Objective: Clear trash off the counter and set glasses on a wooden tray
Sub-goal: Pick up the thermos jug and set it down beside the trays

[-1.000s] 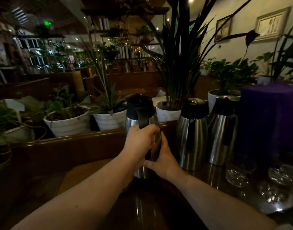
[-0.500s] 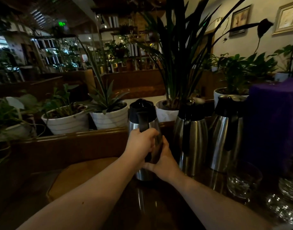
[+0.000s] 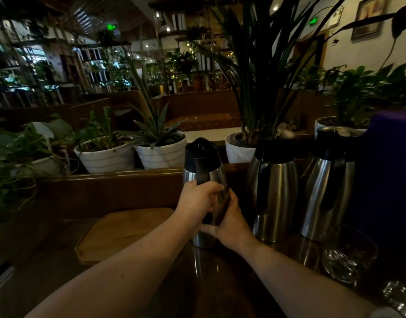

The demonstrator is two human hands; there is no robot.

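Observation:
A steel thermal jug with a black lid stands upright on the dark counter, just right of a wooden tray. My left hand is wrapped around the jug's black handle. My right hand presses against the jug's right side low down. A clear glass sits at the right of the counter, and part of another glass shows at the lower right corner. The tray holds nothing that I can see.
Two more steel jugs stand right of the held one, beside a purple box. White plant pots line a wooden ledge behind the counter.
My view has shifted a little to the left, so the tray shows more fully. Both hands keep the same hold on the jug, which has barely moved.

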